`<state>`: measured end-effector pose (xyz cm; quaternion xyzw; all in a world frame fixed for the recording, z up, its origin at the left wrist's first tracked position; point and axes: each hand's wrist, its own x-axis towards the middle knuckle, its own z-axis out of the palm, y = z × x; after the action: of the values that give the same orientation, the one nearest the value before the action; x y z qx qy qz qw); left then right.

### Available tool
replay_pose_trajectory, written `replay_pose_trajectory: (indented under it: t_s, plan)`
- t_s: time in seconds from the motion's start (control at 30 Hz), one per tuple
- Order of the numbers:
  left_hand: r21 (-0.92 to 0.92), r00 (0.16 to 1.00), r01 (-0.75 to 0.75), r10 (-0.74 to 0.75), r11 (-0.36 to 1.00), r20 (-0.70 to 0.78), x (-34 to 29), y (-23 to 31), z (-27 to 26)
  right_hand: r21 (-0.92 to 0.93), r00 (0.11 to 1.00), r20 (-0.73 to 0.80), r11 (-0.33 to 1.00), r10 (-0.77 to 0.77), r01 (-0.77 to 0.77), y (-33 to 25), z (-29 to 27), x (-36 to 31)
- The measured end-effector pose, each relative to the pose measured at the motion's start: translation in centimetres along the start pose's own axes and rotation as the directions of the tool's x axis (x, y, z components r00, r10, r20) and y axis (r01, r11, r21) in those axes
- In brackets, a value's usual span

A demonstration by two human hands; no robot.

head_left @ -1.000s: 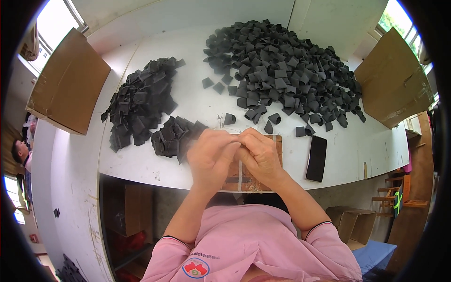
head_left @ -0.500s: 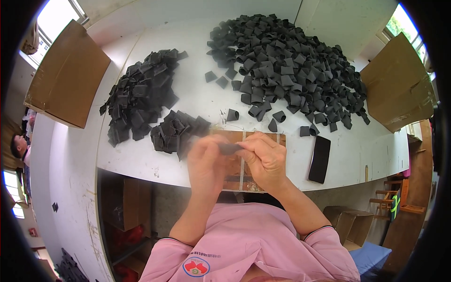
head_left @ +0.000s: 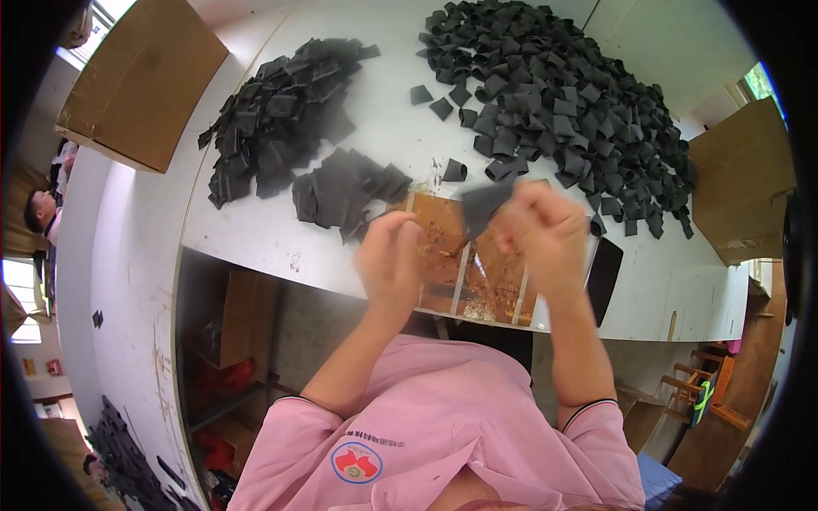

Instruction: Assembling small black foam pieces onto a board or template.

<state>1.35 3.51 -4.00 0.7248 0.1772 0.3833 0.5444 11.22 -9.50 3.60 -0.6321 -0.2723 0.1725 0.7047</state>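
Observation:
My right hand (head_left: 545, 238), blurred by motion, pinches a flat dark grey piece of fabric (head_left: 486, 207) above the brown board (head_left: 436, 255). To its left, my left hand (head_left: 390, 260) is closed, fingers curled together at the board's left edge; whether anything is in them is hidden. Just beyond it lies a small heap of flat dark pieces (head_left: 336, 192). A larger heap of flat pieces (head_left: 285, 111) spreads behind that. At the back right rises a big pile of short dark fabric tubes (head_left: 554, 94). One loose tube (head_left: 454, 170) stands beyond the board.
A black phone-like slab (head_left: 605, 281) lies beside my right wrist, partly covered. Cardboard boxes stand at the left (head_left: 145, 81) and right (head_left: 741, 183) of the white table (head_left: 247, 251). Another person (head_left: 43, 209) is far off at the left.
My hands, close together at one dark piece before, have come apart. The right has moved right and up with a fabric piece; the left is beside the small heap. The view has shifted and tilted.

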Motion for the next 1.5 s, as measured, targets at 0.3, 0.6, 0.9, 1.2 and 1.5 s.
replay_pose_trajectory:
  t_s: [0.3,0.6,0.9,1.2,1.5]
  plan:
    - [0.749,0.980,-0.175,0.042,0.639,0.193,-1.2,-8.0,-2.0,-0.087,0.938,-0.152,0.942,0.310,-0.325,4.1,0.8,-4.2]
    - [0.270,0.989,-0.131,0.108,0.954,0.099,-3.5,-2.8,-1.3,-0.167,0.969,-0.173,0.964,0.179,-0.207,7.2,4.9,-6.1]
    - [-0.390,0.869,0.494,-0.441,0.777,0.222,-3.2,3.2,-1.1,0.278,0.926,-0.043,0.895,0.375,-0.350,6.1,1.7,-6.5]
    - [-0.328,0.477,0.868,-0.441,0.374,0.760,-1.4,2.7,-2.3,0.275,0.938,0.025,0.900,0.344,-0.338,5.1,1.0,-6.2]
    - [-0.161,0.846,0.490,-0.423,0.857,0.324,-2.8,3.7,-0.6,-0.688,0.934,-0.154,0.713,-0.322,0.133,4.3,2.4,-6.4]
